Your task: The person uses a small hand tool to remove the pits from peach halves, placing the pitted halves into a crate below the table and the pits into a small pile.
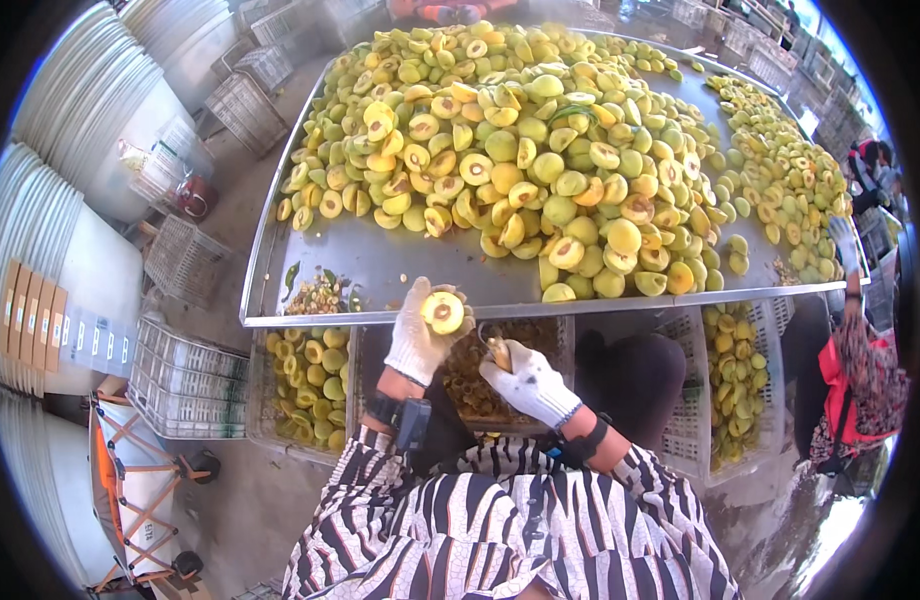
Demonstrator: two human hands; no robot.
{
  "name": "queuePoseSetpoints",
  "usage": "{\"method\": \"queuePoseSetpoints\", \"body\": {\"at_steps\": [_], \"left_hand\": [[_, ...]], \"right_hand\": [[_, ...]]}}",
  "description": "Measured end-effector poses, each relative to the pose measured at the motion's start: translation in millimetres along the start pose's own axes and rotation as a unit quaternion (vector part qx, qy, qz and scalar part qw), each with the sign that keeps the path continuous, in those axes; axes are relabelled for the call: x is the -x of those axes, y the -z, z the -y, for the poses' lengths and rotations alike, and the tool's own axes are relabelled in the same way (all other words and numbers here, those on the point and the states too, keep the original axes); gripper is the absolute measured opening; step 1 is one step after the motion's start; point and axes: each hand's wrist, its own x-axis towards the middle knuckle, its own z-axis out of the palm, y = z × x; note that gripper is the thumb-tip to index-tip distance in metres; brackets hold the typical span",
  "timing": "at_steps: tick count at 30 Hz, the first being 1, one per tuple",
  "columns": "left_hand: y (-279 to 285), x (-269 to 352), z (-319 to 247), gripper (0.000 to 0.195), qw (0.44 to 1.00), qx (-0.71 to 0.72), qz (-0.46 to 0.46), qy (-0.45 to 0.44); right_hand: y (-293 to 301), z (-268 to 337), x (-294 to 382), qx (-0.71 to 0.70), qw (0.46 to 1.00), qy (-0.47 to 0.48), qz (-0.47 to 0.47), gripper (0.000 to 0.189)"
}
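Both my hands wear white knit gloves. My left hand (424,337) holds a halved yellow-green stone fruit (442,313) with its cut face and brown pit area showing, at the near edge of the metal table (355,270). To its right, my right hand (527,379) grips a small tool by its wooden handle (499,355); a thin curved metal end points up and left, apart from the fruit. Many halved fruits (505,165) are heaped on the table beyond. Below my hands, a crate (568,360) holds brownish pits or scraps.
Plastic crates of fruit halves stand left (310,390) and right (734,390) under the table edge. Small scraps (321,294) lie on the table's left corner. A co-worker's gloved hand (842,240) reaches the table at far right; another person's hands show across it.
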Motion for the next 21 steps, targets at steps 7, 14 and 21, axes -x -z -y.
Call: {"method": "queuePoseSetpoints", "body": {"at_steps": [7, 14, 21], "left_hand": [[-3, 27, 47, 0.034, 0.996, -0.041, 0.057, -0.056], [-3, 39, 65, 0.032, 0.991, -0.074, 0.058, -0.100], [-17, 43, 88, 0.022, 0.978, -0.077, -0.010, -0.193]], "right_hand": [[-13, 2, 14, 0.042, 0.999, 0.018, -0.015, 0.043], [-25, -13, 25, -0.005, 0.999, 0.028, -0.023, 0.040], [-36, -24, 24, 0.001, 0.999, -0.013, -0.047, 0.037]]}}
